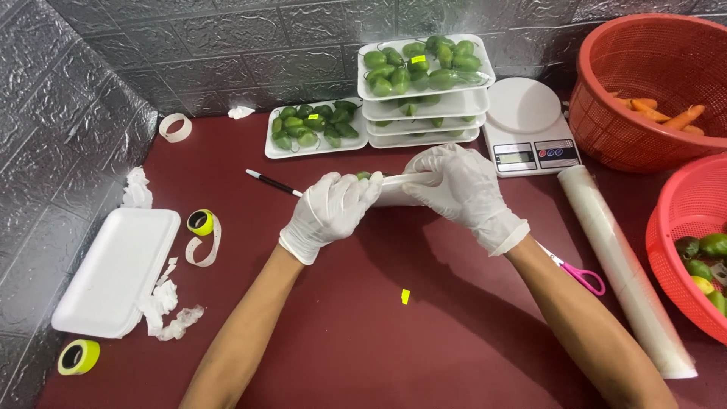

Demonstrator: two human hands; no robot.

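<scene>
Foam tray (pixel 397 189) of green peppers, held on edge above the dark red table (pixel 363 318), between both gloved hands. Left hand (pixel 329 212) curled tight around tray's left end, fingers together, clamped on it. Right hand (pixel 462 189) draped over right end, fingers closed along top edge. Black pen (pixel 273 183) just left of left hand. Behind: stacked pepper trays (pixel 424 83), kitchen scale (pixel 528 129). Cling film roll (pixel 625 265) and pink scissors (pixel 583 276) to right; empty white tray (pixel 117 269) far left.
</scene>
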